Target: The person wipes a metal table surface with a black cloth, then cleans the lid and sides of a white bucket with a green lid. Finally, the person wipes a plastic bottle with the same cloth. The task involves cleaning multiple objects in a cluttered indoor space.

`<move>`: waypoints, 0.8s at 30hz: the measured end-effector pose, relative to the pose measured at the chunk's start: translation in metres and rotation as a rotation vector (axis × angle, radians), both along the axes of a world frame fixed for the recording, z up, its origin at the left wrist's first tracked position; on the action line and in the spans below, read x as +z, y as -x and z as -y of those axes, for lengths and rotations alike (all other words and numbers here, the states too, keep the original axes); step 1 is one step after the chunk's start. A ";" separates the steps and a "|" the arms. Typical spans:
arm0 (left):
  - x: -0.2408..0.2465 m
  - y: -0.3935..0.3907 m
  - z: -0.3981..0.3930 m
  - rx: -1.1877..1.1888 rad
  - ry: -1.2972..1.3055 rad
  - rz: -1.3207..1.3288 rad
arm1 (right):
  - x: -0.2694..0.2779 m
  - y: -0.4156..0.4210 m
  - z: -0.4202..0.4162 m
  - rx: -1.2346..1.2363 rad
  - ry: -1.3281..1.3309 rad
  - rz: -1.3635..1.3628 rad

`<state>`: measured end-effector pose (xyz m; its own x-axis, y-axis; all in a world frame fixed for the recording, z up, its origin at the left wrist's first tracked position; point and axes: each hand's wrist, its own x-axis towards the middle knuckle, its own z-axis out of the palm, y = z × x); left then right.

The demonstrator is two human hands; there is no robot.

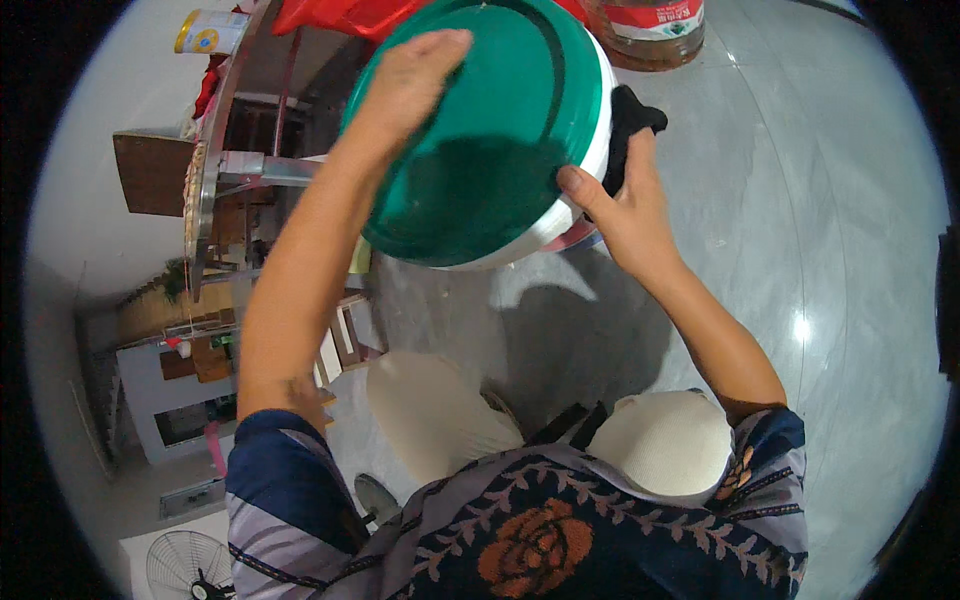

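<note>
A white plastic bucket [559, 225] with a round green lid [495, 97] is tilted so that the lid faces me. My left hand [420, 79] lies over the lid's left edge, its thumb pointing across the top; the other fingers are mostly hidden. At the right side, my right hand [634, 202] has its thumb on the lid's rim. A black cloth [630, 124] is held in that hand against the bucket's wall, and its fingers are hidden behind it. Beneath the bucket shows part of a reddish and blue object [574, 238].
A large clear plastic bottle [656, 37] with a red label stands beyond the bucket. A metal-framed table [259, 169] runs along the left, with a tin [210, 31] on it. Red plastic [337, 15] lies behind. A fan [187, 566] stands at lower left. The floor [750, 225] is grey tile.
</note>
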<state>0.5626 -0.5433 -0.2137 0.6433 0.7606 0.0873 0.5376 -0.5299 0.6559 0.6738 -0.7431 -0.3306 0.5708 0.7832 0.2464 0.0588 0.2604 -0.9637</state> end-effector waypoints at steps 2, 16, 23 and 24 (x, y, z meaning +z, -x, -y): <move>0.025 0.024 -0.038 0.029 -0.245 -0.136 | -0.002 0.000 0.001 0.059 0.002 -0.082; -0.005 0.117 -0.085 0.388 0.435 -0.086 | -0.004 -0.004 -0.004 0.146 -0.001 -0.012; -0.009 0.129 -0.048 0.500 0.462 -0.035 | 0.003 -0.039 -0.018 0.162 -0.042 -0.117; -0.013 0.135 -0.044 0.514 0.444 -0.037 | 0.003 -0.048 -0.021 0.176 -0.029 -0.086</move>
